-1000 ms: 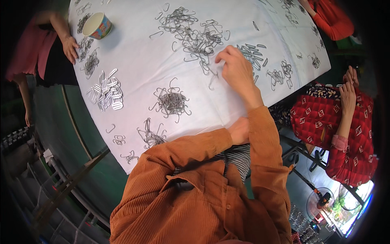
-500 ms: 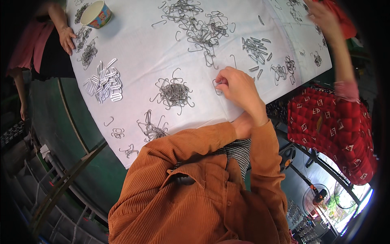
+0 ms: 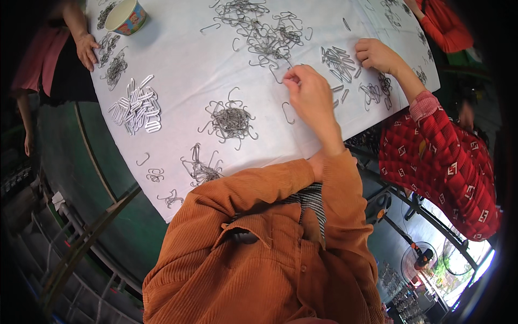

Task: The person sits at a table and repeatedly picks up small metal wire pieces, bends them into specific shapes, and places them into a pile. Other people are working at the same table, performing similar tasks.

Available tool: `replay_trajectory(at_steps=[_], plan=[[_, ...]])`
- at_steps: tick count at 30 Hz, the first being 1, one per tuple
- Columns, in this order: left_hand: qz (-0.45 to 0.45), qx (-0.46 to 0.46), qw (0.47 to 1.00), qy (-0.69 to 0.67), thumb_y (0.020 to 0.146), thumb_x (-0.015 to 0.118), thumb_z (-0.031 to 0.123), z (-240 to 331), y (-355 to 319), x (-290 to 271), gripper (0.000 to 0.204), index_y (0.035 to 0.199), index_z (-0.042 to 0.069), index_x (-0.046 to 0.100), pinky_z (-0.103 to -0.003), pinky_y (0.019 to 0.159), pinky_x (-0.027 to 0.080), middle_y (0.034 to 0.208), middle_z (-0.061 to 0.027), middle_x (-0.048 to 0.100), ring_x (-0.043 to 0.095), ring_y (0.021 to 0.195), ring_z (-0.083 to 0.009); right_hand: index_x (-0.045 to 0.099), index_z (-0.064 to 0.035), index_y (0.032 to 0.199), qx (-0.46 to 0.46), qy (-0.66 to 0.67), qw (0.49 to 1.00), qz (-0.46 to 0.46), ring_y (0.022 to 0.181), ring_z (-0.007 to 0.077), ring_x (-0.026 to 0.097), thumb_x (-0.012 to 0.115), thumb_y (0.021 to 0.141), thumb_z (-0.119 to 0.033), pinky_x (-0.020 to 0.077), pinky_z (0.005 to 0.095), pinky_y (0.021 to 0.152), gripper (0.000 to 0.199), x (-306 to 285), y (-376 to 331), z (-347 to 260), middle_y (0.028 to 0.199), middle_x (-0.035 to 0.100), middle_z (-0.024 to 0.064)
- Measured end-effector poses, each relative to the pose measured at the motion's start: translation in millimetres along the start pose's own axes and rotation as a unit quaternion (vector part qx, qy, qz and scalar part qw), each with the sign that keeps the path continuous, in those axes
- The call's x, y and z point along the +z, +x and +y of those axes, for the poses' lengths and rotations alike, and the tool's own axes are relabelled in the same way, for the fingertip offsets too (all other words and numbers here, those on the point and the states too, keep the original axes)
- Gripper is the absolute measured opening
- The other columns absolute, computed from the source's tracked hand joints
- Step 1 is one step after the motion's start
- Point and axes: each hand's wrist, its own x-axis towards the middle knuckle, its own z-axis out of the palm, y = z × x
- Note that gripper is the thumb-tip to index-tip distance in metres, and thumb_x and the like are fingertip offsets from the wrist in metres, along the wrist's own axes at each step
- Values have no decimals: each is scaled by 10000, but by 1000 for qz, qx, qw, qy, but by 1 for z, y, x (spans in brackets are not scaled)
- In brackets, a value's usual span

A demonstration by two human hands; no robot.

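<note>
My right hand point(image 3: 313, 94) reaches over the white-covered table, its thumb and fingers pinched at the near edge of a long, loose pile of bent wire hooks point(image 3: 270, 38). One wire hook point(image 3: 277, 77) shows at its fingertips. A single hook point(image 3: 288, 114) lies on the cloth just below that hand. To the left is a dense round heap of hooks point(image 3: 231, 121). Only a bit of my left hand point(image 3: 317, 167), near the wrist, shows behind my right forearm; its fingers are hidden.
Silvery oblong clips point(image 3: 141, 110) lie piled at left, with more clips point(image 3: 338, 63) at right beside a co-worker's hand point(image 3: 376, 55). Small hook clusters point(image 3: 200, 170) sit near my sleeve. A paper tub point(image 3: 127, 17) stands far left, near another person's hand point(image 3: 86, 51).
My right hand has moved away to the edge of the loose pile, leaving a hook on the cloth. The co-worker's arm at right has come down to the clips.
</note>
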Motion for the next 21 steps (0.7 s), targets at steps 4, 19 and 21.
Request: replay_trajectory(at_steps=[4,19,21], plan=[[-181,43,981,61,916,571,215,0,17,-27,153,1002,90,551,-367,778,502,976,-75,619,610,908,-305,640,-32,839,45,-58,997,-15,811,337,639,682,825,-169,487,412,696,144,25,7,-17,886,652,127],[0,30,986,162,782,701,95,53,17,-38,134,896,126,637,-342,620,533,803,-49,668,652,701,-230,580,10,943,-27,-52,996,-61,814,344,654,604,809,-38,518,427,687,145,36,-16,-14,977,604,169],[-7,-30,990,136,776,713,91,66,19,-42,141,899,109,645,-327,610,531,807,-53,674,649,684,-223,583,37,946,-50,-89,989,-107,811,335,665,600,741,17,534,418,682,207,33,-13,-19,994,605,193]])
